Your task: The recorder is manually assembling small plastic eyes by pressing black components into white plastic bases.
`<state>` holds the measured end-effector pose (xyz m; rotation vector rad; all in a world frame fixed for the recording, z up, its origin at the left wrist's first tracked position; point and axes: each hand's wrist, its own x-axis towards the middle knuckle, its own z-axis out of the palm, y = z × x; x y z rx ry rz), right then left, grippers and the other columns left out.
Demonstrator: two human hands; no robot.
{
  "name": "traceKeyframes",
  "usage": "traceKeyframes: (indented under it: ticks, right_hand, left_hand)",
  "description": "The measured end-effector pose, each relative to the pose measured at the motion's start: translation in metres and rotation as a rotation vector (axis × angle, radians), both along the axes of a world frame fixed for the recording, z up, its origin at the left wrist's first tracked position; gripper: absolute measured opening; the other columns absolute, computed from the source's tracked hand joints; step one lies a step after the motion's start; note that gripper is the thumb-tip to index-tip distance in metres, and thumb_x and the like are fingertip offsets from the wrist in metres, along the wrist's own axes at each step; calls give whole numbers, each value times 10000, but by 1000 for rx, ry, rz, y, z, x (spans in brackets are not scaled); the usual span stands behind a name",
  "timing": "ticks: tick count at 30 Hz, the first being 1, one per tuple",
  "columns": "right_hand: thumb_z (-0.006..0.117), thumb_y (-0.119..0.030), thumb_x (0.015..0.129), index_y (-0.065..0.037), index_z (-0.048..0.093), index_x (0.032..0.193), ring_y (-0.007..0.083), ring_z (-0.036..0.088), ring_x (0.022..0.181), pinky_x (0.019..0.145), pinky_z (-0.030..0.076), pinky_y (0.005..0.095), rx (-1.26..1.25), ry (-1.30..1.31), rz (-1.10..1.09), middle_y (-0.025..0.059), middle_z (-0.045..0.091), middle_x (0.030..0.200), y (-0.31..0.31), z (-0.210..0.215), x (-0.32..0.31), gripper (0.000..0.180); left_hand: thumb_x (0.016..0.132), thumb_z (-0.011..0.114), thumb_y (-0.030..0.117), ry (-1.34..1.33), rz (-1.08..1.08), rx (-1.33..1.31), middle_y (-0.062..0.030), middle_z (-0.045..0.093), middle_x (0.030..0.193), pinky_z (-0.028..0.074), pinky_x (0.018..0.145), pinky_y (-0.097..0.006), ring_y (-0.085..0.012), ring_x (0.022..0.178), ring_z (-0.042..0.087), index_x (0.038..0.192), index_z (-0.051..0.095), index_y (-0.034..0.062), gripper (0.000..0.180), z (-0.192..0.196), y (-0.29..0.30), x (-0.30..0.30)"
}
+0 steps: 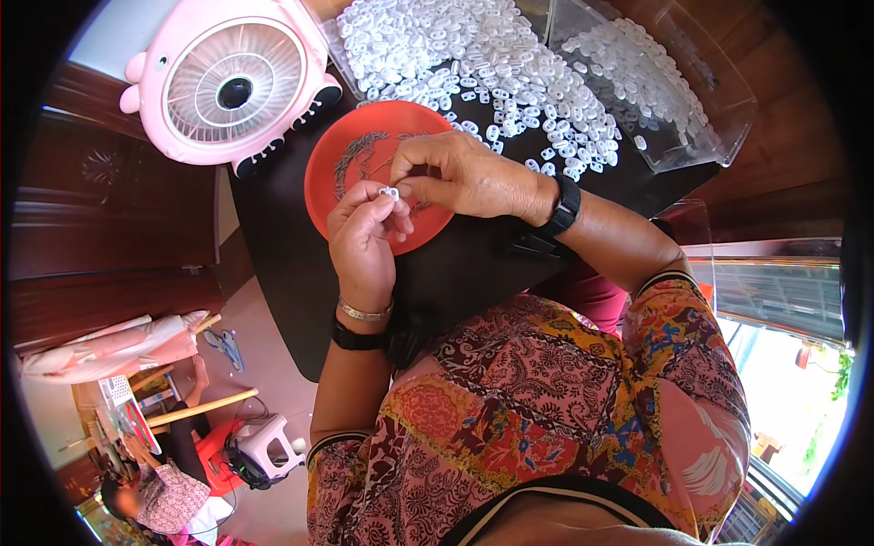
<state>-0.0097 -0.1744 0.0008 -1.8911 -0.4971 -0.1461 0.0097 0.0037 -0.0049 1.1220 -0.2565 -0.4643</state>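
Observation:
Over a round red tray (320,187), my left hand (364,238) pinches a small white plastic piece (390,193) between thumb and fingertips. My right hand (469,175) meets it from the right, thumb and forefinger closed together right at that piece. Whatever sits in the right fingertips is too small to make out. Many small grey metal pins or screws (351,156) lie scattered in the tray, partly hidden by my hands. Beyond the tray spreads a large heap of white two-holed plastic pieces (437,41), like the one in my left hand.
A pink animal-shaped fan (235,86) stands at the far left of the dark table (287,273). At the far right is a clear plastic bin (719,127) with more white pieces. Lower left, another person (168,491) sits near a pink stool (269,450) on the floor.

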Motion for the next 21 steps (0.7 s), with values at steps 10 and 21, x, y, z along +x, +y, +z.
traceKeyframes:
  ticks: [10, 21]
  right_hand:
    - [593, -53, 836, -13, 570, 893, 97, 585, 728, 632, 469, 253, 6, 95, -54, 45, 618, 775, 1, 2, -1, 73]
    - [553, -187, 869, -10, 555, 840, 155, 562, 601, 556, 441, 326, -91, 246, -197, 88, 557, 642, -4, 9, 1, 179]
  left_hand:
    - [830, 513, 78, -154, 143, 87, -54, 574, 685, 377, 535, -231, -114, 582, 523, 784, 574, -2, 111, -1, -2, -3]
    - [835, 526, 70, -211, 171, 149, -56, 598, 746, 407, 557, -229, -114, 618, 554, 799, 597, -9, 112, 1, -4, -4]
